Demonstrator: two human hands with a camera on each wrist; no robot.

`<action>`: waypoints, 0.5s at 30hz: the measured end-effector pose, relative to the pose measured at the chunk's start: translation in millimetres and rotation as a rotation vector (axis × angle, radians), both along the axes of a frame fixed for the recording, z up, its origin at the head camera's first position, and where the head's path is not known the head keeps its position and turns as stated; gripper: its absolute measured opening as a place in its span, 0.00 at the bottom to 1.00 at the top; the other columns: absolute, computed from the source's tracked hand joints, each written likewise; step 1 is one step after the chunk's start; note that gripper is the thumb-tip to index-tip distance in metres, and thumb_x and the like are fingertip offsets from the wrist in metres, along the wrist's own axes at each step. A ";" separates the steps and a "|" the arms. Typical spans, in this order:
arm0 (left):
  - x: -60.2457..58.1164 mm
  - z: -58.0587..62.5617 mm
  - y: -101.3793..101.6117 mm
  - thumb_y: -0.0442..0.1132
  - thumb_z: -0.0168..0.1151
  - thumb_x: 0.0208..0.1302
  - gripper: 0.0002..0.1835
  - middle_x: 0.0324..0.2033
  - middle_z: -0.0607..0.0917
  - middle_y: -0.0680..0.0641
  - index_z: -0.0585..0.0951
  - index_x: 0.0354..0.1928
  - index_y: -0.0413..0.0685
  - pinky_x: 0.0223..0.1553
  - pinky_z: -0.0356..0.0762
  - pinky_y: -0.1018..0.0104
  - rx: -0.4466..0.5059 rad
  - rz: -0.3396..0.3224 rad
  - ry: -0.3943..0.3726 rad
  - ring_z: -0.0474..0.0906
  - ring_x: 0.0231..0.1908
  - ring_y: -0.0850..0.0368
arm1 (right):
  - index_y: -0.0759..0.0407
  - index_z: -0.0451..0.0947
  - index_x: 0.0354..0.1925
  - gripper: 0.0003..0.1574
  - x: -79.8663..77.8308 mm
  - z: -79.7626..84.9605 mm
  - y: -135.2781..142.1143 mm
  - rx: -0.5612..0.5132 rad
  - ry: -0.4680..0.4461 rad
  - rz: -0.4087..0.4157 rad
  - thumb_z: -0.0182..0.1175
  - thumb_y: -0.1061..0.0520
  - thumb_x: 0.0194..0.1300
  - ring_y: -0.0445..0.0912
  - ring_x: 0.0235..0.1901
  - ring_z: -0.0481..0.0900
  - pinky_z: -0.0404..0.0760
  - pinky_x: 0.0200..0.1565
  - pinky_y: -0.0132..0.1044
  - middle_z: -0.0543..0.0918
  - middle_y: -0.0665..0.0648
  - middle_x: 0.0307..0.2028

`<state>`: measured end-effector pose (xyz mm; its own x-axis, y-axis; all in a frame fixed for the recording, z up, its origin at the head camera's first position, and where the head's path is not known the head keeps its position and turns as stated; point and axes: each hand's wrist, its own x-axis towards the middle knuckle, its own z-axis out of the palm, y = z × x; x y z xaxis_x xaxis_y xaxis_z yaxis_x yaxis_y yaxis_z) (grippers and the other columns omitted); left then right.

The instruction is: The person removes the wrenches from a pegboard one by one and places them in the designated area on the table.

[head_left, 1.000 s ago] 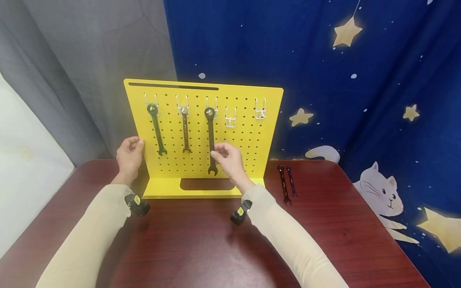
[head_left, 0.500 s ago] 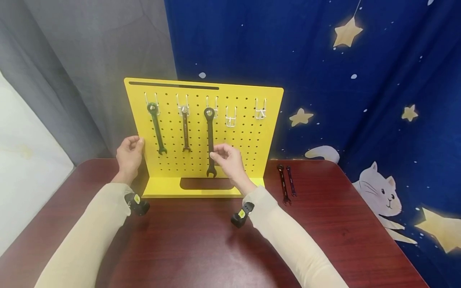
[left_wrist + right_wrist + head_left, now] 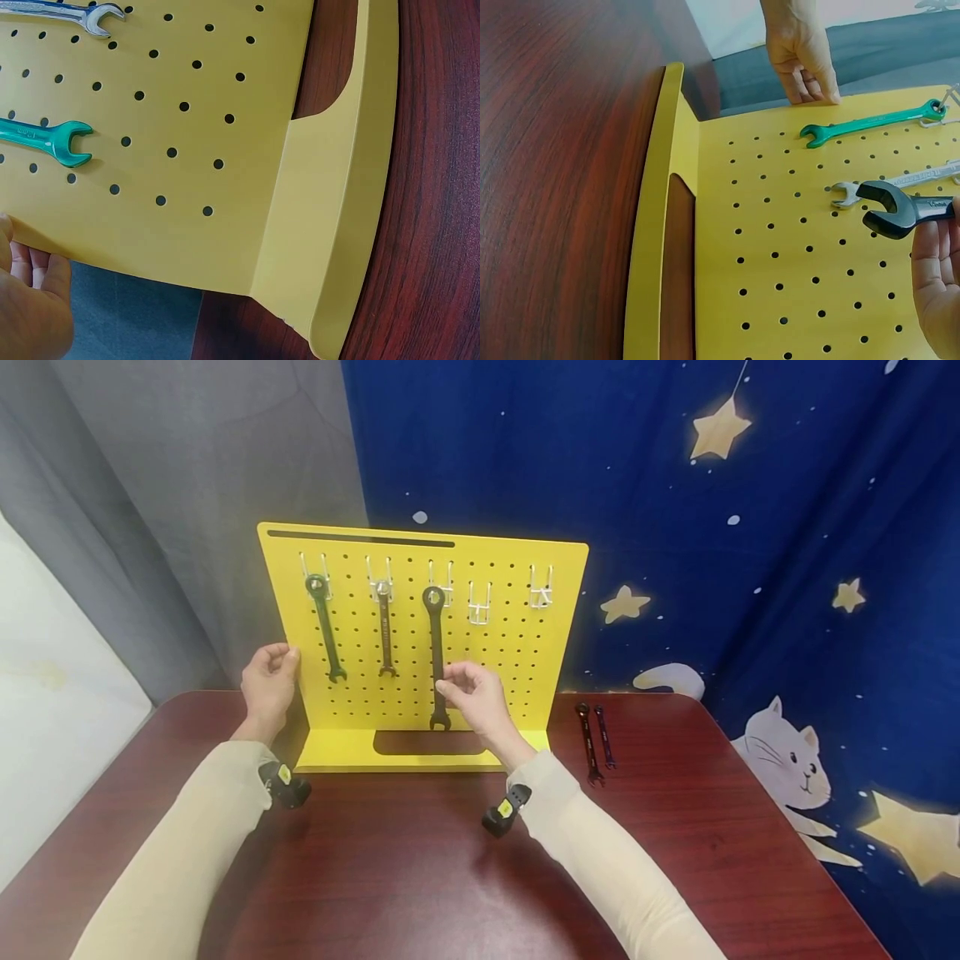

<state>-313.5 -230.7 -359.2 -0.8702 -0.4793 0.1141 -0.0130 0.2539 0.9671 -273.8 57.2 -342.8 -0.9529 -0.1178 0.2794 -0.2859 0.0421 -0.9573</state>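
Note:
My right hand (image 3: 480,697) pinches the shank of a black combination wrench (image 3: 437,643), which stands nearly upright before the yellow pegboard (image 3: 510,677). Its ring end overlaps a white hook (image 3: 447,593); whether the hook passes through the ring, I cannot tell. The open jaw points down, and in the right wrist view the wrench's jaw end (image 3: 900,211) stands out in front of the board. At the board's left edge my left hand (image 3: 270,685) grips it, thumb in front and fingers behind. A green wrench (image 3: 326,631) and a silver wrench (image 3: 386,631) hang on hooks to the left.
Two white hooks without wrenches, a lower hook (image 3: 479,610) and a far-right hook (image 3: 541,593), sit on the board. Two dark wrenches, a longer wrench (image 3: 590,745) and a shorter wrench (image 3: 606,737), lie on the reddish table (image 3: 405,860) to the right. Curtains (image 3: 510,460) hang behind.
The black wrench has shifted slightly left and down with my right hand, its ring end now lying left of the hook's middle. My left hand stays on the board's edge.

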 end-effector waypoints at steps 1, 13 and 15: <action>0.1 0.0 -0.1 0.52 0.52 0.68 0.17 0.37 0.74 0.61 0.73 0.52 0.50 0.41 0.69 0.75 0.002 -0.002 -0.001 0.71 0.36 0.70 | 0.71 0.77 0.42 0.11 0.7 0.2 0.2 -0.003 0.001 0.004 0.62 0.67 0.59 0.37 0.29 0.79 0.84 0.38 0.39 0.82 0.59 0.33; 0.1 -0.1 0.1 0.52 0.52 0.68 0.15 0.41 0.76 0.59 0.73 0.50 0.53 0.43 0.69 0.74 0.010 -0.007 -0.008 0.71 0.39 0.68 | 0.71 0.77 0.43 0.12 8.9 6.7 2.1 -0.045 0.010 0.055 0.62 0.66 0.60 0.37 0.30 0.80 0.83 0.39 0.40 0.82 0.54 0.32; 0.6 0.0 0.1 0.53 0.52 0.68 0.16 0.44 0.76 0.57 0.73 0.50 0.54 0.44 0.69 0.73 0.000 -0.010 -0.016 0.71 0.42 0.67 | 0.71 0.77 0.43 0.12 10.3 6.7 3.3 -0.044 0.013 0.057 0.62 0.66 0.60 0.38 0.31 0.80 0.83 0.40 0.41 0.81 0.53 0.32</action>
<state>-312.9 -230.7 -359.3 -0.8766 -0.4708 0.1000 -0.0263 0.2542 0.9668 -263.6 60.6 -336.0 -0.9411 -0.1595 0.2981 -0.2994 -0.0163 -0.9540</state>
